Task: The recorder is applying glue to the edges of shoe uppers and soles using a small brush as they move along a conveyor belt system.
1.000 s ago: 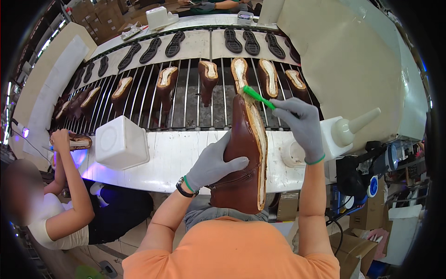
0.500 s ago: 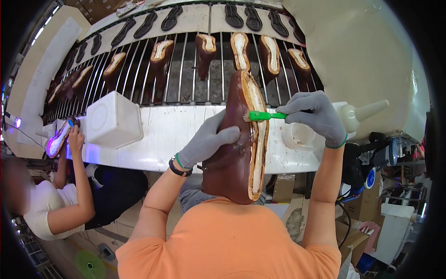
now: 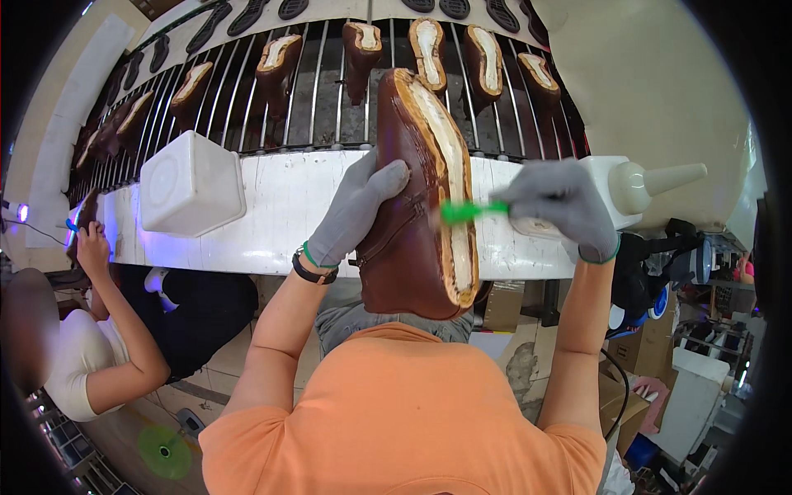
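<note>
My left hand, in a grey glove, grips a dark brown boot upper by its side. The boot is turned so that its underside, a tan rim around a whitish middle, faces right and up, toe end away from me. In my gloved right hand is a small green-handled brush, blurred by motion. Its head is at the boot's edge near mid-length; whether the bristles touch cannot be made out. Just behind the right hand, a small white tub is partly hidden.
A white box-shaped container and a white squeeze bottle stand on the white ledge. Beyond, several similar boots rest on a rack of metal bars, with black soles behind. A co-worker sits at the left.
The boot has shifted a little left and away from the body, and its underside faces up more. My brush has moved slightly down along its edge. The whole view has tilted downward.
</note>
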Available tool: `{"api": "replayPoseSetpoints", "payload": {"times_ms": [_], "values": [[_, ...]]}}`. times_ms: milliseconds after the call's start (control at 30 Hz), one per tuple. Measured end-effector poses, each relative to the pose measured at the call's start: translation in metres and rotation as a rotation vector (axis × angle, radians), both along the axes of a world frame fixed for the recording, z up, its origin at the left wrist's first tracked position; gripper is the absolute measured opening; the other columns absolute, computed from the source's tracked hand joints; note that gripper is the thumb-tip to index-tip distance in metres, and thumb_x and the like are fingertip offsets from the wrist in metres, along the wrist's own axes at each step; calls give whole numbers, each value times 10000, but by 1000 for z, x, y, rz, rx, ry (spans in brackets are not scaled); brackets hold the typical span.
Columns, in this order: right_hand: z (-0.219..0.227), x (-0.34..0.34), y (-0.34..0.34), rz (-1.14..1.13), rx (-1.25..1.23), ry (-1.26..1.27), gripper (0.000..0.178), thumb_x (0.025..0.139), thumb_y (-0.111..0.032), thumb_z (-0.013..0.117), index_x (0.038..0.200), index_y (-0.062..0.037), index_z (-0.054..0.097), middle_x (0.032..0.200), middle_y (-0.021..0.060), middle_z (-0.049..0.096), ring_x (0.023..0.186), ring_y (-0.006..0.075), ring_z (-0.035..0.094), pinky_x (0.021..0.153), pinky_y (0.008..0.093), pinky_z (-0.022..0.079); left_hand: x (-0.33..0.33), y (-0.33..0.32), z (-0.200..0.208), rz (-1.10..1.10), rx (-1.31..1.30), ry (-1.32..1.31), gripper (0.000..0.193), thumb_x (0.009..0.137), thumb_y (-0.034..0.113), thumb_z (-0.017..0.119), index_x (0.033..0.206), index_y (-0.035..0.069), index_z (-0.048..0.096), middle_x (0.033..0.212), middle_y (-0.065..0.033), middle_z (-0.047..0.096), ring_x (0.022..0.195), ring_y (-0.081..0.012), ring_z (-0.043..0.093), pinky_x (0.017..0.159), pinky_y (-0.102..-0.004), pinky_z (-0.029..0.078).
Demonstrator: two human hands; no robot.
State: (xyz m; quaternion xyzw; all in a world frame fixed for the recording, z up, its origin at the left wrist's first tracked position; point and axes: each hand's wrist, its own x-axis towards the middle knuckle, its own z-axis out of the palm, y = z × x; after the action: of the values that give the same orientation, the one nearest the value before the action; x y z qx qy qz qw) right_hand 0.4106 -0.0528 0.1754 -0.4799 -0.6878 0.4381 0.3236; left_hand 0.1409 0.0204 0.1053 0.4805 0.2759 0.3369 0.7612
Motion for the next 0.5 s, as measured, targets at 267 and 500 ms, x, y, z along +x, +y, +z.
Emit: {"api": "replayPoseSetpoints", "payload": {"times_ms": [267,500], "values": [[1,3,3,60,5,-50,252,766,1,759,1017,-4,759,794,91,709,710,137,637,637,265,478,1,14,-2,59,-5,94,542,976,384,563,1315,-35,504,1159,-86,623,1001,-122,600,903,-288,492],[0,5,7,111,-24,-72,216,796,-20,748,1011,-11,764,781,82,707,680,122,617,618,264,461,3,19,-17,-10,-111,79,489,1024,348,495,1337,-27,497,1233,-97,623,1060,-149,626,950,-305,503]]}}
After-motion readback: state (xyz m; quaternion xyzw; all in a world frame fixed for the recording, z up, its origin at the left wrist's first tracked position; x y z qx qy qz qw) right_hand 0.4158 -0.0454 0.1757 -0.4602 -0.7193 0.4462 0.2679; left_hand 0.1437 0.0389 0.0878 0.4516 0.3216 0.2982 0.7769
